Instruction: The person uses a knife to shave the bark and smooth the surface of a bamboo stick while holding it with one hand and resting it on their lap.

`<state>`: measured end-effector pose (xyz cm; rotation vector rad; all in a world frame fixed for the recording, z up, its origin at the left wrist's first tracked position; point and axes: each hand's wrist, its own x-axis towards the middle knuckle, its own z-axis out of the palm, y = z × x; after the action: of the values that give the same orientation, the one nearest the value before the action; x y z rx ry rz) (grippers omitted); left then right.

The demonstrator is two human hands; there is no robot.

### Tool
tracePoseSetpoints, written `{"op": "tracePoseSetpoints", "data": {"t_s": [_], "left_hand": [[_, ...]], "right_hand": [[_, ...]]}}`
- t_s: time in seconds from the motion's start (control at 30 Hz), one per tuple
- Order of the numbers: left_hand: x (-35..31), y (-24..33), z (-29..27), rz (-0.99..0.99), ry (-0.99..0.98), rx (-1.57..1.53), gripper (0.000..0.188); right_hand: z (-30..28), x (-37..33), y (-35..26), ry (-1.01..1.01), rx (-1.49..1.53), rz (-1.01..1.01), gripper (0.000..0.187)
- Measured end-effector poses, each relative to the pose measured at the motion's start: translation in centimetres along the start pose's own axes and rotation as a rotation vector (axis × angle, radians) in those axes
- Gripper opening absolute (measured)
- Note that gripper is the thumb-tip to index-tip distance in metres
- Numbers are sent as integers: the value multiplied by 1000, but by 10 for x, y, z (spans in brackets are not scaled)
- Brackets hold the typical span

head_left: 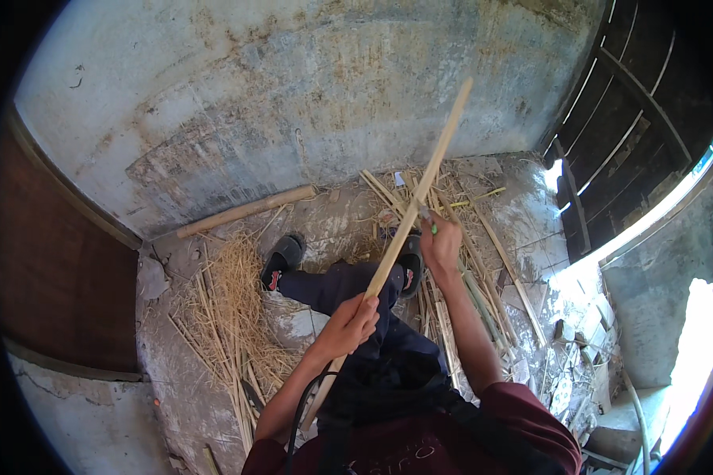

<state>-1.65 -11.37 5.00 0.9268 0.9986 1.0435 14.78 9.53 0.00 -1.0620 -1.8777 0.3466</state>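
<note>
A long, pale bamboo strip (396, 249) runs slantwise from beside my lap up toward the wall, crossing in front of my legs. My left hand (348, 326) is wrapped round its lower part. Higher up, my right hand (442, 244) is closed on a small knife (426, 214); a bit of green handle shows, and its grey blade lies against or close beside the strip's right edge. Most of the knife is hidden by my fingers.
A heap of curly shavings (238, 293) lies left of my feet. Several bamboo strips (503, 249) are spread on the floor at right. A thick pole (245, 211) rests along the stained wall (293, 111). Rubble (590, 336) lies near the dark plank door (622, 119).
</note>
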Motion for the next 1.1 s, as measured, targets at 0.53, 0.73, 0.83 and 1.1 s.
{"op": "tracePoseSetpoints", "data": {"t_s": [0.53, 0.73, 0.83, 1.1], "left_hand": [[5, -6, -14, 64, 4, 31, 40], [1, -8, -12, 107, 40, 115, 35], [1, -8, -13, 100, 32, 148, 35], [-18, -16, -16, 58, 20, 93, 35]], "right_hand": [[-10, -12, -43, -103, 124, -79, 6], [-4, 11, -27, -41, 64, -108, 6], [-3, 23, -21, 16, 62, -84, 6], [5, 53, 10, 175, -84, -147, 9]]}}
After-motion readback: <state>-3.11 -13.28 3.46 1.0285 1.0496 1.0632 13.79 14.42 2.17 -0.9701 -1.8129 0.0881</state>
